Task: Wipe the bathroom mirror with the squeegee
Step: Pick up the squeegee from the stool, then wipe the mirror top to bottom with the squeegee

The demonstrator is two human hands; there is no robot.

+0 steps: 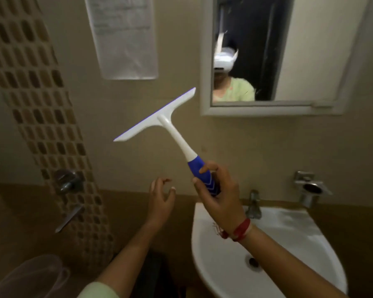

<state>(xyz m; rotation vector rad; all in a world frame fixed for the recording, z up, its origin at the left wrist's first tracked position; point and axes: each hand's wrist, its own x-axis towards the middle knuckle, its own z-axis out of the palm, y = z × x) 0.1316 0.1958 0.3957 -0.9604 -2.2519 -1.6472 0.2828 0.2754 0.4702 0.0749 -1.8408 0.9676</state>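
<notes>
The squeegee (170,127) has a white blade and neck and a blue handle. My right hand (220,190) is shut on the blue handle and holds it up over the sink's left edge, blade tilted toward the upper left. The blade's right tip is just left of the white-framed mirror (289,50), below its lower left corner, not touching the glass. My left hand (160,196) hovers to the left of the handle, fingers apart and curled, holding nothing. The mirror reflects a person in a light green top.
A white corner sink (289,244) with a metal tap (253,204) sits below the mirror. A metal holder (310,190) is fixed on the wall at right. A paper sheet (125,35) hangs left of the mirror. Shower valves (68,181) sit on the mosaic strip; a clear bucket (28,276) stands lower left.
</notes>
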